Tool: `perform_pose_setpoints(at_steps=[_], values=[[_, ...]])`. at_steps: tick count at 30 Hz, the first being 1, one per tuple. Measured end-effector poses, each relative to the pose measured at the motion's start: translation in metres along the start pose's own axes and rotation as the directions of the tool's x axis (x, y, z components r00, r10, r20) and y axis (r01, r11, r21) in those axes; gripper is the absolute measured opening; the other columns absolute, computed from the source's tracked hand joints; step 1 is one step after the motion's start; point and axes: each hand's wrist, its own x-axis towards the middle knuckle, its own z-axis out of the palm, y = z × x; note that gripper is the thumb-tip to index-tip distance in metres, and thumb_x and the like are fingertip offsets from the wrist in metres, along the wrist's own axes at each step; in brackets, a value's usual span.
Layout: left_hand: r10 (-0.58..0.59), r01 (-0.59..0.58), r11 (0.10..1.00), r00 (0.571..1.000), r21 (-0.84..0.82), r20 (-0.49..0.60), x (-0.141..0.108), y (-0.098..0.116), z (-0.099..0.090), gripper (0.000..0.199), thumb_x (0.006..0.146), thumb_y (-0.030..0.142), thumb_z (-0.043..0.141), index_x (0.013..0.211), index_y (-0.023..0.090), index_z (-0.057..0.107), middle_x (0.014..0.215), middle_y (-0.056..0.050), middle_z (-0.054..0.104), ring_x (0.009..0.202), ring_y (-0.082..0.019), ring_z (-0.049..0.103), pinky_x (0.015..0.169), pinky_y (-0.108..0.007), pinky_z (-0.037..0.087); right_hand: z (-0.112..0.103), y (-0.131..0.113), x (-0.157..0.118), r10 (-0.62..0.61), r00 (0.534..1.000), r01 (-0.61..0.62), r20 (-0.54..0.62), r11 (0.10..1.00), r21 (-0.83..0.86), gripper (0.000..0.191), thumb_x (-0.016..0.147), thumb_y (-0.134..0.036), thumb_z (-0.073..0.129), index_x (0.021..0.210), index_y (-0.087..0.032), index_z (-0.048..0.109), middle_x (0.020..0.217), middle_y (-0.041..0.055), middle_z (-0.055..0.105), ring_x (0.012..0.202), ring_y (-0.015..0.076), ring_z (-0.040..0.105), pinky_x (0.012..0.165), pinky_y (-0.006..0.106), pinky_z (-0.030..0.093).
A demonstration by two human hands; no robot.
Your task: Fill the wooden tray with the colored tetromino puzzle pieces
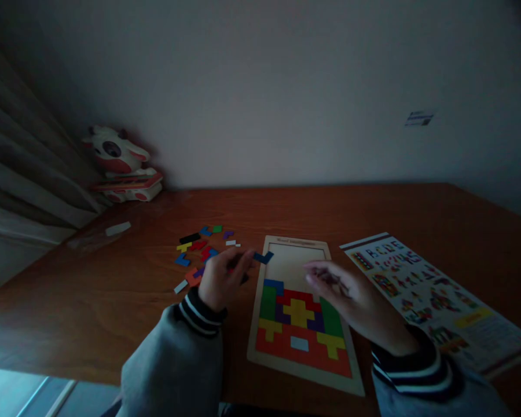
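Observation:
My left hand (224, 277) pinches a blue angled puzzle piece (264, 258) between thumb and fingertips, just over the upper left of a wooden puzzle board (304, 369). Flat coloured pieces fill the board's lower part, among them a yellow cross-shaped piece (298, 313) and a pale square (299, 344). Its upper part shows a bare pale base. Above the board's right side, my right hand (345, 289) is open, fingers stretched toward the board and nothing seen in them. Left of the board lie several loose pieces, including a black bar (190, 238) and a green square (217, 229); my left hand hides some of them.
A printed pattern sheet (417, 289) lies right of the board on the brown wooden table (304, 208). At the back left stands a cow-shaped toy (124, 159), near a curtain (30, 168). A clear plastic bag with a white label (118, 229) lies at left.

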Motion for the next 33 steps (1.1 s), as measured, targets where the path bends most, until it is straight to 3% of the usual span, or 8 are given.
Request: perform_pose_setpoints(at_steps=[5,9,13,16,20,26,29,33], values=[[-0.023,0.075,0.946,0.986,-0.317,0.165,-0.012,0.010,0.040,0.037,0.092,0.047,0.056,0.098,0.012,0.066,0.083,-0.008,0.074,0.075,-0.016,0.070,0.070,-0.027,0.058,0.015,-0.008,-0.003,0.004,1.000,-0.009,0.031,0.986,0.169,0.032,0.090,-0.048,0.056,0.110,-0.024,0.061,0.099,0.0048,0.071,0.091,0.0181,0.068,0.081,0.031,0.056],[-0.009,0.071,0.963,0.973,-0.261,0.231,-0.021,0.013,0.050,0.032,0.095,0.043,0.053,0.098,0.014,0.066,0.085,-0.007,0.074,0.076,-0.016,0.070,0.070,-0.025,0.057,0.017,-0.001,-0.003,0.072,0.996,-0.060,-0.046,0.971,0.230,0.029,0.088,-0.049,0.058,0.097,-0.022,0.063,0.088,0.0031,0.071,0.081,0.0173,0.069,0.072,0.028,0.057],[0.195,-0.229,0.963,0.956,0.143,0.219,-0.023,0.008,0.052,0.021,0.094,0.031,0.054,0.097,0.017,0.069,0.088,-0.007,0.073,0.080,-0.018,0.069,0.074,-0.030,0.057,0.005,0.008,-0.001,0.087,0.990,-0.055,-0.109,0.962,0.266,0.030,0.087,-0.049,0.061,0.096,-0.022,0.064,0.089,0.0046,0.072,0.085,0.0189,0.070,0.076,0.029,0.058],[0.436,-0.503,0.791,0.863,0.347,0.257,-0.024,0.000,0.055,0.019,0.093,0.025,0.054,0.101,0.018,0.069,0.099,-0.009,0.073,0.090,-0.021,0.067,0.081,-0.036,0.056,-0.009,0.015,0.000,0.081,0.977,-0.037,-0.199,0.976,0.216,0.032,0.088,-0.050,0.059,0.101,-0.021,0.065,0.094,0.0077,0.074,0.085,0.0210,0.072,0.079,0.033,0.059],[0.551,-0.671,0.659,0.738,0.339,0.389,-0.029,-0.007,0.060,0.021,0.095,0.026,0.050,0.107,0.020,0.067,0.112,-0.006,0.072,0.102,-0.021,0.065,0.085,-0.036,0.053,-0.021,0.023,0.001,-0.015,0.961,0.022,-0.277,1.000,0.021,0.034,0.093,-0.048,0.051,0.108,-0.024,0.068,0.113,0.0087,0.073,0.103,0.0239,0.069,0.088,0.037,0.057],[0.502,-0.731,0.637,0.635,0.247,0.587,-0.037,-0.002,0.061,0.041,0.095,0.046,0.048,0.126,0.021,0.058,0.130,-0.007,0.064,0.122,-0.025,0.055,0.099,-0.040,0.046,-0.019,0.037,0.003,-0.048,0.978,0.016,-0.201,0.987,-0.160,0.028,0.087,-0.044,0.061,0.105,-0.025,0.069,0.091,0.0050,0.077,0.080,0.0221,0.074,0.071,0.033,0.061],[0.479,-0.718,0.658,0.633,0.228,0.609,-0.037,0.001,0.059,0.047,0.093,0.051,0.049,0.129,0.020,0.056,0.132,-0.008,0.062,0.124,-0.026,0.053,0.102,-0.044,0.043,-0.018,0.038,0.004,-0.098,0.992,0.070,-0.080,0.952,-0.298,0.019,0.090,-0.037,0.057,0.094,-0.027,0.072,0.090,0.0025,0.077,0.082,0.0208,0.073,0.075,0.033,0.059],[0.473,-0.713,0.666,0.631,0.219,0.615,-0.036,0.001,0.059,0.047,0.092,0.052,0.050,0.126,0.020,0.058,0.133,-0.007,0.062,0.123,-0.025,0.055,0.100,-0.042,0.044,-0.012,0.033,0.006,-0.161,0.986,0.167,0.047,0.922,-0.350,0.022,0.092,-0.025,0.053,0.102,-0.027,0.072,0.101,0.0033,0.075,0.096,0.0210,0.070,0.088,0.037,0.055]])
